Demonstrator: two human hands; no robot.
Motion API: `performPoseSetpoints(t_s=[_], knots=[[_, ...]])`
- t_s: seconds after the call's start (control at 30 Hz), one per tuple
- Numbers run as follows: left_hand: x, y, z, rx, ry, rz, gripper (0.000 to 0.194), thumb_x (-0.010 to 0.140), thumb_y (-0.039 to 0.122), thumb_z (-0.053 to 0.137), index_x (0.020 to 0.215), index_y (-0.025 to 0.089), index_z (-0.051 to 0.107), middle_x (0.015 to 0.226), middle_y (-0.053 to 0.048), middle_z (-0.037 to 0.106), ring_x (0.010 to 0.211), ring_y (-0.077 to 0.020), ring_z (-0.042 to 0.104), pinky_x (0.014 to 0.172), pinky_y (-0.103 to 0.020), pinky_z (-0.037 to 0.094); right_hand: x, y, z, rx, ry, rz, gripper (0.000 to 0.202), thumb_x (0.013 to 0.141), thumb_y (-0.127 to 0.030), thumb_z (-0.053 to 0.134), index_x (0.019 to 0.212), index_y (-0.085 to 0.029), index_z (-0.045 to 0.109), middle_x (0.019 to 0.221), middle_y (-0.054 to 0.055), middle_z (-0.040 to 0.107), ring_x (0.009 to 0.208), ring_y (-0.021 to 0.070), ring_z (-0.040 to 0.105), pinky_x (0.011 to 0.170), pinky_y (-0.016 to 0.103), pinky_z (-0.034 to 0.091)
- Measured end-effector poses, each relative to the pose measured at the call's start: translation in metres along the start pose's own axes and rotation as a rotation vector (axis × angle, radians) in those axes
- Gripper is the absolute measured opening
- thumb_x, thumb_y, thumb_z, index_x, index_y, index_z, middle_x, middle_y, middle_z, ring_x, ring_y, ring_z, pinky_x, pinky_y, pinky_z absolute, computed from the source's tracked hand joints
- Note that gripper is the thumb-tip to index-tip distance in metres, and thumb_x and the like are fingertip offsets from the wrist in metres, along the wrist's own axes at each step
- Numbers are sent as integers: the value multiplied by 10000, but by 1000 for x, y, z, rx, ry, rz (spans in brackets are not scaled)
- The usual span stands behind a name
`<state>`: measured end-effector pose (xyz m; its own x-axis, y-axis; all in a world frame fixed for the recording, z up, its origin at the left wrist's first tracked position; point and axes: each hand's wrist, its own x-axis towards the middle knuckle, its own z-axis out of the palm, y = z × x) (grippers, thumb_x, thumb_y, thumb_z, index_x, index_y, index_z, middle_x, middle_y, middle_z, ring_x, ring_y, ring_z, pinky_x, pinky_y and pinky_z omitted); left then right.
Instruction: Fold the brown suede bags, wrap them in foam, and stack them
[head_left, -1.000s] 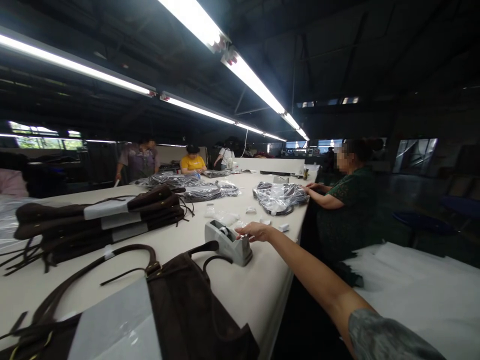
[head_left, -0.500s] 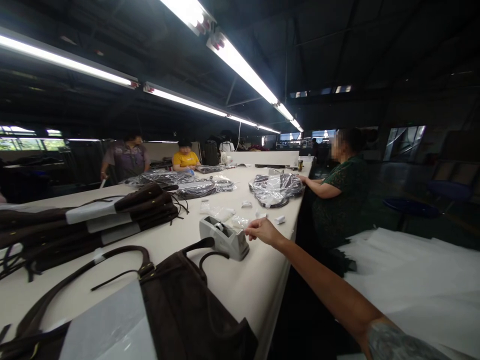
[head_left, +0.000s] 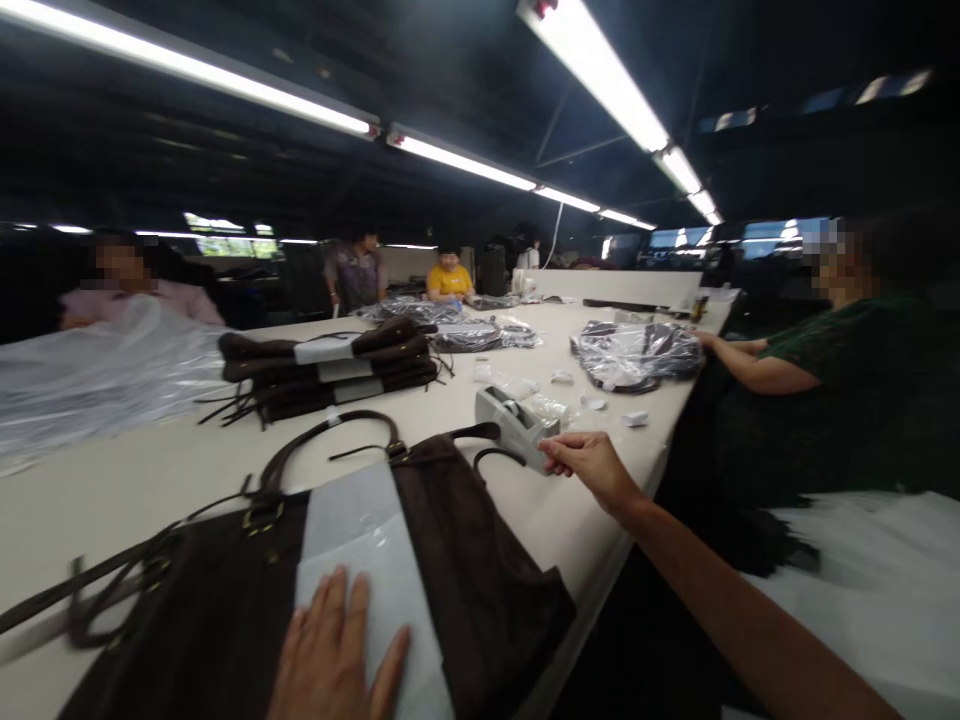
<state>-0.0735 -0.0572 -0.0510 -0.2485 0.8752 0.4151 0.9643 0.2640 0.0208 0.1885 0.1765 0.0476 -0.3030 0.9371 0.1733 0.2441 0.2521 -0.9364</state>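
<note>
A dark brown bag [head_left: 480,540] with long handles lies flat on the table, a pale grey-white wrapping sheet [head_left: 356,525] across its middle. My left hand [head_left: 330,650] presses on this sheet at the bottom of the view, fingers apart and palm down. Beyond the bag stands a grey tape dispenser [head_left: 504,425]. My right hand [head_left: 592,465] is closed in a pinch at its cutting end, on what looks like the end of clear tape; the tape itself hardly shows. One bag handle curls just left of the dispenser.
Folded brown bags with paper bands [head_left: 330,370] are stacked at the left. Plastic-wrapped bags [head_left: 634,355] lie farther back, near a co-worker's arm [head_left: 780,370]. White crumpled scraps [head_left: 635,419] sit past the dispenser. Plastic sheeting [head_left: 127,370] spreads at far left; white sheets [head_left: 892,590] are at right.
My view has turned left and down. My left hand has come into view, flat on the sheet over the bag. My right hand is still pinched at the dispenser's end.
</note>
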Motion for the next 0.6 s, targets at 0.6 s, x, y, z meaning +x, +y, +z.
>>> performPoseSetpoints(t_s=[0.6], knots=[[5, 30, -33, -90, -116, -119, 665, 900, 448, 367, 1382, -8, 407, 1489, -238, 340, 1412, -320, 290, 1161, -528, 286, -47, -70, 235, 373, -422, 445, 153, 845, -30, 592, 719, -115, 598, 517, 13, 617, 407, 93, 574, 370, 124, 450]])
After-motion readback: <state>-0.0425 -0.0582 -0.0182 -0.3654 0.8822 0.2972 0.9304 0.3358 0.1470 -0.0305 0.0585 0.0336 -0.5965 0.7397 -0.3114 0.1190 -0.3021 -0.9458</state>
